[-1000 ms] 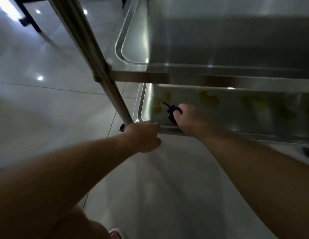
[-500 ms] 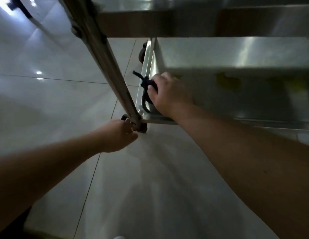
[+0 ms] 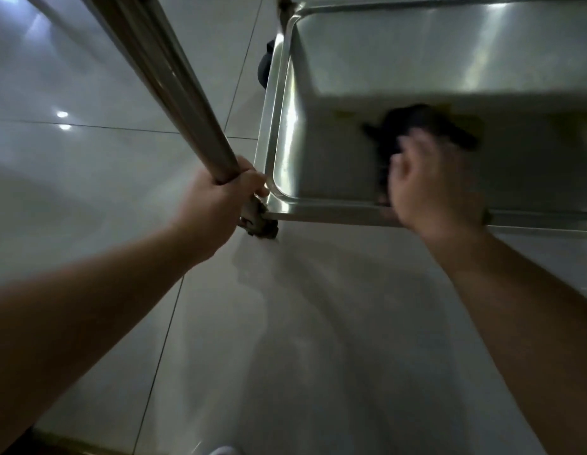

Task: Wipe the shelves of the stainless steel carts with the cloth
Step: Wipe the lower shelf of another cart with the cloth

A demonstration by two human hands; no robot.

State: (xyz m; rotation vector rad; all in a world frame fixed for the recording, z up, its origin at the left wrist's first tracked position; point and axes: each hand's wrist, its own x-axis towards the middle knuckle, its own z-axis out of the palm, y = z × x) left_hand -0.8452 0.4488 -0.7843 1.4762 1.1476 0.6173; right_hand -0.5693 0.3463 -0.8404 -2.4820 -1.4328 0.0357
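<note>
Left hand [image 3: 220, 195] wrapped around cart's steel corner post [image 3: 174, 93], just above caster mount. Bottom shelf [image 3: 334, 159] right of post. Dark cloth [image 3: 420, 126] on shelf under blurred right hand [image 3: 429, 188]; finger posture indeterminate.

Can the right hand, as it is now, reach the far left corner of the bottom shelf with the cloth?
Probably yes. The right hand already lies inside the bottom shelf with the dark cloth, and bare steel leads to that corner. The left hand grips the post outside the tray.

Head view, steeply down, close
</note>
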